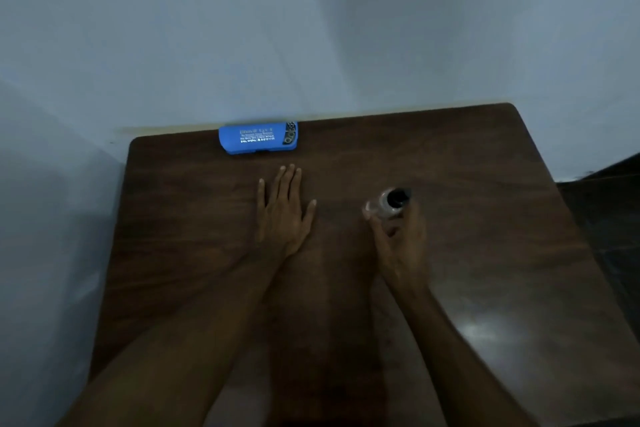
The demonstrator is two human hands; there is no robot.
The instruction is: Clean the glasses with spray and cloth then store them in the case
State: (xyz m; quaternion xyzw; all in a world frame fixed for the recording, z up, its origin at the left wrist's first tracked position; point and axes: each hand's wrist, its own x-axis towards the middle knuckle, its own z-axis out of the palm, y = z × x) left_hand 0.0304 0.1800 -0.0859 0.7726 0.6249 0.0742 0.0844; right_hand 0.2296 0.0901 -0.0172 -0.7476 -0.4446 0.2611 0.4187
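The dark wooden table (485, 166) is pushed up against a pale wall (311, 28), and the room is dim. A blue glasses case (258, 138) lies closed at the far edge of the tabletop, touching the wall, its long side facing the person. It has white lettering on the lid, too blurred to read, and a dark patterned patch at its right end that I cannot make out.

The left hand (284, 215) lies flat on the wood, palm down, fingers straight and close together, thumb spread out to the side. It rests just short of the case, not touching it.

The right hand (401, 236) is further right, well apart from the case. Its fingers curl around a small clear spray bottle (389, 204) with a black top, held upright. The bottle is smeared by motion blur, so I cannot tell whether its base touches the table.

Bare wood lies between the two hands. A dark floor (616, 218) shows beyond the table's right edge.
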